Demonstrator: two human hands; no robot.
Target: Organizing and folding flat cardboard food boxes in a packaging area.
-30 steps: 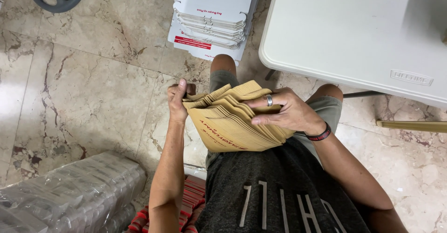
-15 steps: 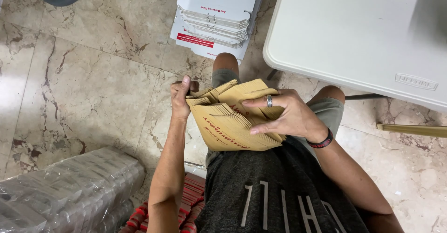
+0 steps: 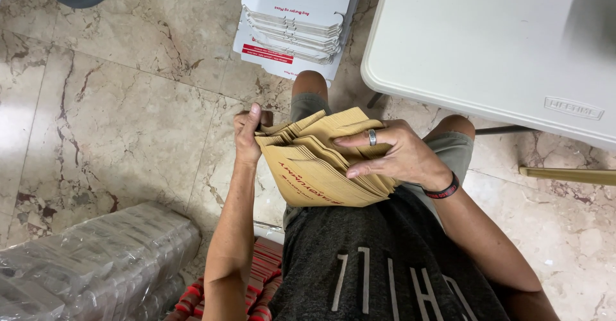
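1. A thick stack of tan paper bags [image 3: 324,167] with red print is fanning out at its top edge, sitting over the seated person's lap.
2. The left hand [image 3: 247,135] is clamping the stack's left edge, thumb up.
3. The right hand [image 3: 394,154] is lying on top, ringed fingers spread apart across the bags.
4. Flattened white cartons [image 3: 296,23] are lying stacked on the marble floor [image 3: 128,116], beside a white table [image 3: 487,39].
5. Plastic-wrapped bundles [image 3: 90,263] are resting lower left.

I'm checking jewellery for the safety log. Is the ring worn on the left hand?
No: the ring sits on a finger of the right hand, which lies across the brown paper bags.
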